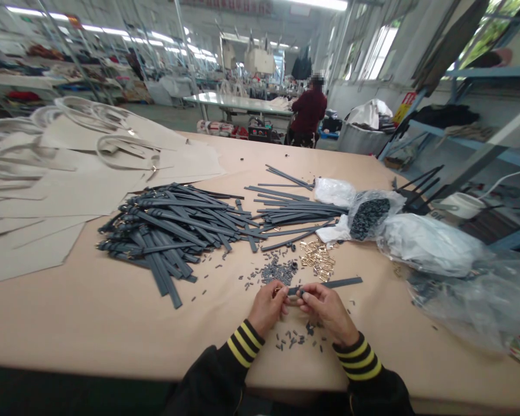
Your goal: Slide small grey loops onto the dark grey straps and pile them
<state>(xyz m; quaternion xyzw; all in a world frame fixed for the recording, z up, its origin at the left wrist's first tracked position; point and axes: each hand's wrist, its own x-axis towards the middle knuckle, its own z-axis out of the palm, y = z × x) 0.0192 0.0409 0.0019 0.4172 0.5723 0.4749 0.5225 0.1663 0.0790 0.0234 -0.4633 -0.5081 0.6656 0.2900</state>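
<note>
A dark grey strap (345,282) runs between my hands and sticks out to the right behind my right hand. My left hand (266,309) is closed in a pinch at the strap's left end, where a glint of gold shows by the fingers. Closed on the strap a little further along is my right hand (328,310); a small dark piece shows at its fingertips. Just beyond the hands lie a heap of small dark grey pieces (278,270) and a pile of gold metal buckles (318,260). More small dark bits (301,338) are scattered between my wrists.
Left of centre is a big pile of dark straps (173,225), with loose strips (294,211) beside it. Beige panels with handles (69,167) cover the left side. Plastic bags (429,242) lie at right. A person (309,112) stands beyond the table (208,341).
</note>
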